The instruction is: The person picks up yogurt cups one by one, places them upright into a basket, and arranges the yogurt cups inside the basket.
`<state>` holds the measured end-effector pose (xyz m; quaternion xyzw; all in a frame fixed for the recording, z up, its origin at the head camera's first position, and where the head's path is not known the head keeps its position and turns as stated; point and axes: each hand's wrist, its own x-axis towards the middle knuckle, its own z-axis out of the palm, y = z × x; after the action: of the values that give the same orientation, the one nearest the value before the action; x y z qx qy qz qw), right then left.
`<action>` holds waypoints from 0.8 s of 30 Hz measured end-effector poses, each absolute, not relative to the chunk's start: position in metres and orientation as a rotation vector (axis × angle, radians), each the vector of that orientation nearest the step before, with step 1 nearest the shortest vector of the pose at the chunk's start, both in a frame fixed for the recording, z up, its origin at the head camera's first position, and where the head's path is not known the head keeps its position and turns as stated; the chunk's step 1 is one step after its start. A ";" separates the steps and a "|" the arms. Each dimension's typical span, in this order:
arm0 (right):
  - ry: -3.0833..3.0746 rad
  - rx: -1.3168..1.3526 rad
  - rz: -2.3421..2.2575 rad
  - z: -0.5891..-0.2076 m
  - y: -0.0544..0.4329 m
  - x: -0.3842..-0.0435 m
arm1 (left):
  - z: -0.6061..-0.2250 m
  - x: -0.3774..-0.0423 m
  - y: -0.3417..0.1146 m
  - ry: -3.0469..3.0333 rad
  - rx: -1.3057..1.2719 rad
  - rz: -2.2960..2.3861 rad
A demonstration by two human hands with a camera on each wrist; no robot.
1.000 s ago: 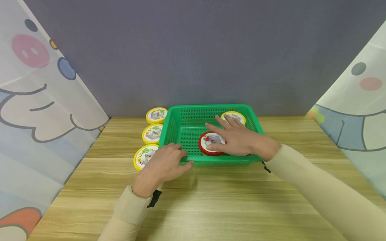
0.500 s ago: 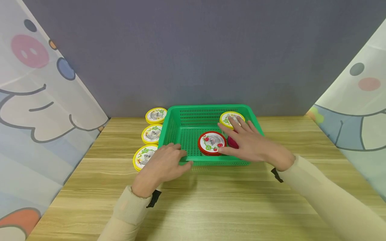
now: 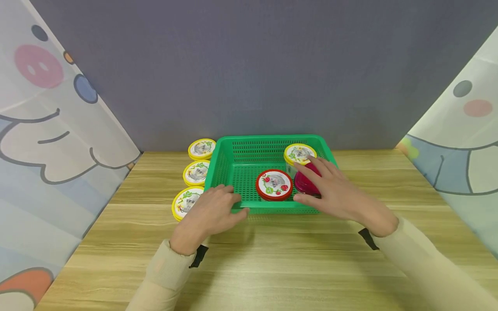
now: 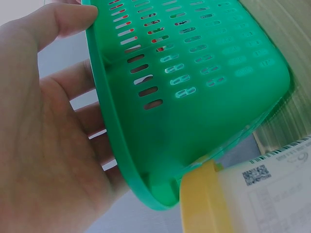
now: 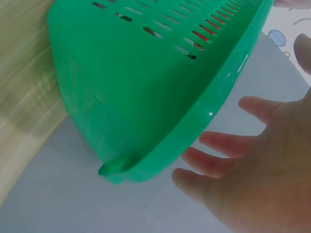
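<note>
A green plastic basket (image 3: 268,210) with slotted walls stands on the table. My left hand (image 3: 213,211) grips its front left rim, fingers over the edge and thumb on the outside; the left wrist view shows the slotted wall (image 4: 194,97) beside that hand. In the basket are a tub with a red strawberry lid (image 3: 274,185), a yellow-lidded tub (image 3: 300,153) at the back right and a dark pink container (image 3: 304,183), partly hidden. My right hand (image 3: 334,190) hovers over the front right corner, fingers spread, holding nothing. From the right wrist its fingers (image 5: 218,145) appear beside the rim.
Left of the basket, yellow-lidded tubs stand in a row: a back one (image 3: 202,148), a middle one (image 3: 196,172) and a front one (image 3: 186,201), partly covered by my left hand. A grey panel (image 3: 249,77) rises behind the wooden table (image 3: 280,263).
My right hand has drawn back to the right and toward me from over the red-lidded tub, uncovering it, the yellow-lidded tub and the dark pink container. My left hand stays at the rim.
</note>
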<state>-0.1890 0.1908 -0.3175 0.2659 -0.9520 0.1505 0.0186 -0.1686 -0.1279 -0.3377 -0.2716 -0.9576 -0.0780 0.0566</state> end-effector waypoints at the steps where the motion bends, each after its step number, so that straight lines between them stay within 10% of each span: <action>1: -2.944 0.822 0.477 -0.318 0.192 -0.188 | -0.337 -0.168 -0.128 -2.903 -0.824 -0.236; 24: -2.433 0.839 0.472 -0.339 0.201 -0.170 | -0.337 -0.168 -0.128 -2.886 -0.835 -0.257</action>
<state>-0.1702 0.2006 -0.3394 0.3096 -0.8980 0.1743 0.2595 -0.1682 -0.1280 -0.3367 -0.2763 -0.9552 -0.0851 0.0632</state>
